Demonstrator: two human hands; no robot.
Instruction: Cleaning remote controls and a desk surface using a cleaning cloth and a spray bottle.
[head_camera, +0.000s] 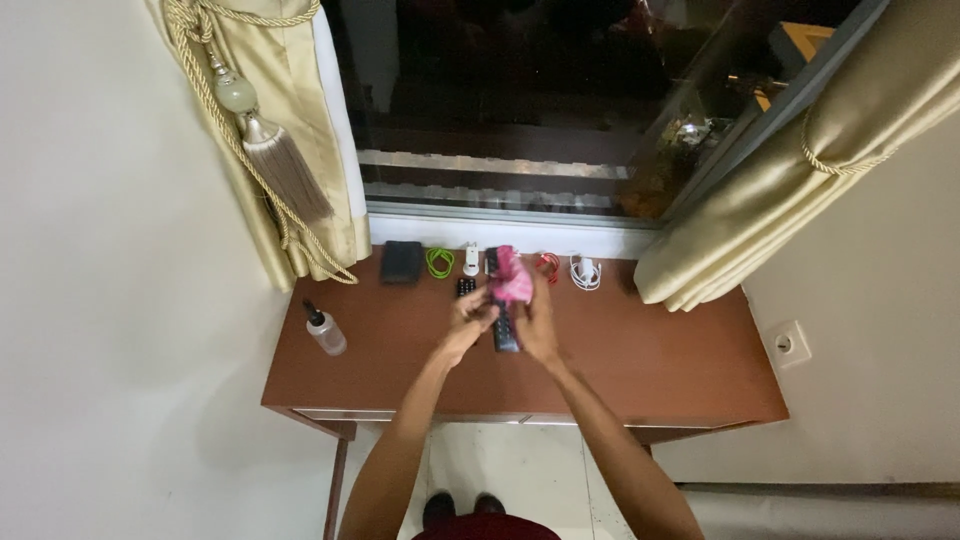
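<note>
Head view: pink cloth (513, 277) atop right hand (537, 325)

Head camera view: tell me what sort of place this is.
Probably a room in a home or hotel. A small wooden desk stands against a window with gold tasselled curtains, and a wall socket sits beside it. Both hands hold a dark remote control and a pink cloth.

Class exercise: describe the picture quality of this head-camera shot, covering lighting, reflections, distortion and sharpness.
Head view: even indoor light on the desk; the dark window shows faint reflections; wide-angle lens bends the curtains outward; both hands and the pink cloth look slightly soft, small items behind them too tiny to resolve.
</note>
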